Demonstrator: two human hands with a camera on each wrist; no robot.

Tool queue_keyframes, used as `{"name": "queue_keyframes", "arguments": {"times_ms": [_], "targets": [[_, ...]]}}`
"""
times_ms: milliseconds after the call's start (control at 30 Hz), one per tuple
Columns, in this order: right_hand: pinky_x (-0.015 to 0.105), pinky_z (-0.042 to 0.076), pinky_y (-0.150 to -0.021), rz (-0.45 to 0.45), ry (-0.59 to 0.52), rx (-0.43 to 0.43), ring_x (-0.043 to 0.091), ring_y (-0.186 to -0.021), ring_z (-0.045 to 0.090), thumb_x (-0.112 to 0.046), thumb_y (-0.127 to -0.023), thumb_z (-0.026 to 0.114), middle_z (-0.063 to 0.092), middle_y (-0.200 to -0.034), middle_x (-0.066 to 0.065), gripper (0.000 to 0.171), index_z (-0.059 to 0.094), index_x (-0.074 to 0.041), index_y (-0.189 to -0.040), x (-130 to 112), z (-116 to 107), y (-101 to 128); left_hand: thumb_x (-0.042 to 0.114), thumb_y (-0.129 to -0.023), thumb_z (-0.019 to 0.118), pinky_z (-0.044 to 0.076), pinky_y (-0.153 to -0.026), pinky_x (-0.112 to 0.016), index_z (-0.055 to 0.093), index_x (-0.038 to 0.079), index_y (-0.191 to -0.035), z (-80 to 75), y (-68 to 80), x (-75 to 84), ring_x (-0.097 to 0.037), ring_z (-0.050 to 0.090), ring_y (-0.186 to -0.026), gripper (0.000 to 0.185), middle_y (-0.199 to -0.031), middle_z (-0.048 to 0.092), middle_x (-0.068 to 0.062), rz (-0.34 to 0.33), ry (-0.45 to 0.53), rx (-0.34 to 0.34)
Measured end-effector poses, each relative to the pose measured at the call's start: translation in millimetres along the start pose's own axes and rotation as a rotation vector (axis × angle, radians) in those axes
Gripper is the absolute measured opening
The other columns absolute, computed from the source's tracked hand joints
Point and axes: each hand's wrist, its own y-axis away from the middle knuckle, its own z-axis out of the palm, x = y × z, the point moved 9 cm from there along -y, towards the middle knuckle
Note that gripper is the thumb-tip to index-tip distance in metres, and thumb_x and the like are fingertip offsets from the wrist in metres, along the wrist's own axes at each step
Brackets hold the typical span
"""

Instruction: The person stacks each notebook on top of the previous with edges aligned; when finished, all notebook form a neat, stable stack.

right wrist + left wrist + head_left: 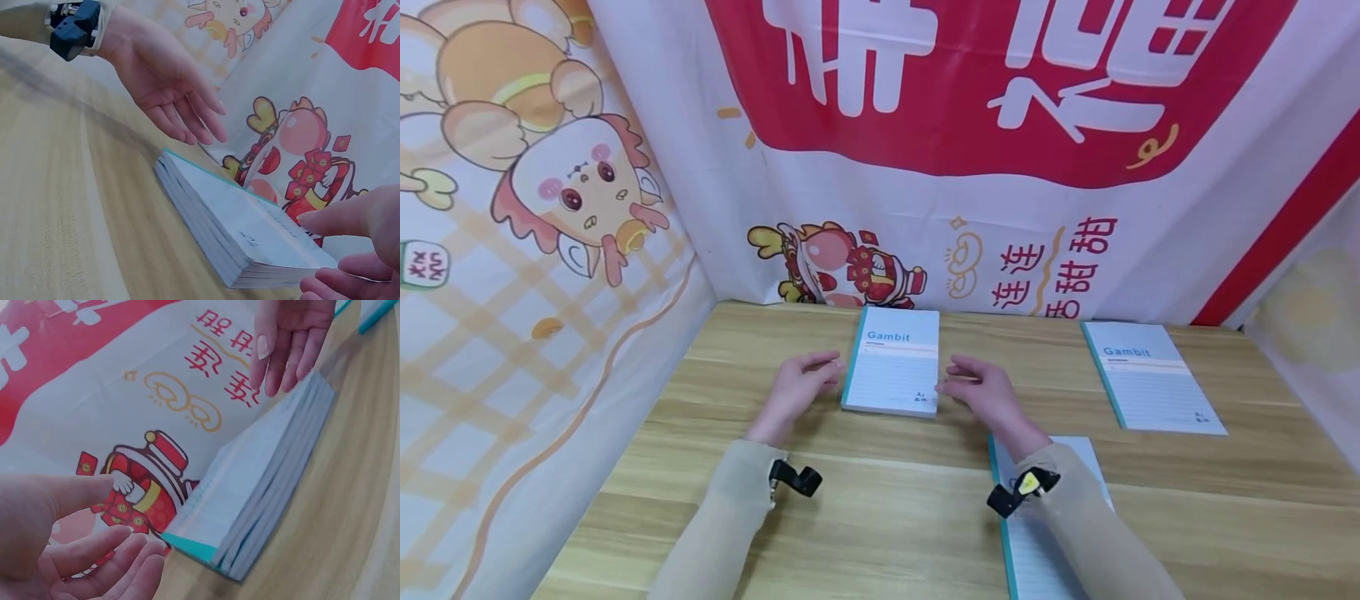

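Note:
A stack of several Gambit notebooks [895, 367] with white covers and teal spines lies at the back of the table. My left hand [801, 383] is beside the spine edge, fingers relaxed and pointing inward. On the opposite side, my right hand [985, 387] has its loose fingertips right at the page edge. In the left wrist view the pile [262, 494] shows its layered edges between both hands. The right wrist view shows thumb and fingers of the right hand [369, 250] apart near the pile's corner.
Another Gambit notebook [1153, 379] lies at the back right of the wooden table [865, 517]. One more notebook [1026, 542] lies at the front, partly hidden under my right forearm. A printed cloth [820, 192] hangs directly behind the table's back edge.

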Motion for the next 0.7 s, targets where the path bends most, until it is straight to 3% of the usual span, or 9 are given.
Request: {"name": "queue_keyframes", "arguments": {"times_ms": [400,700], "targets": [[0.049,0.035,-0.115,0.0,-0.04,0.02,0.025,-0.131,0.052,-0.038,-0.09,0.079,0.058,-0.142,0.006,0.074,0.046,-0.014,-0.152,-1,-29,12,0.038,-0.097,0.072,0.052,-0.101,-0.038,0.063,0.01,-0.136,24.6,22.7,25.4,-0.024,0.066,-0.114,0.05,-0.132,0.064,-0.006,0.065,0.048,-0.091],[0.05,0.032,-0.117,-0.003,-0.018,0.017,0.026,-0.138,0.045,-0.046,-0.09,0.077,0.053,-0.148,0.006,0.079,0.043,-0.016,-0.155,4,-52,23,0.034,-0.097,0.073,0.053,-0.097,-0.033,0.062,0.006,-0.139,47.8,36.9,29.8,-0.02,0.062,-0.12,0.053,-0.132,0.065,-0.005,0.109,0.037,-0.153]]}}
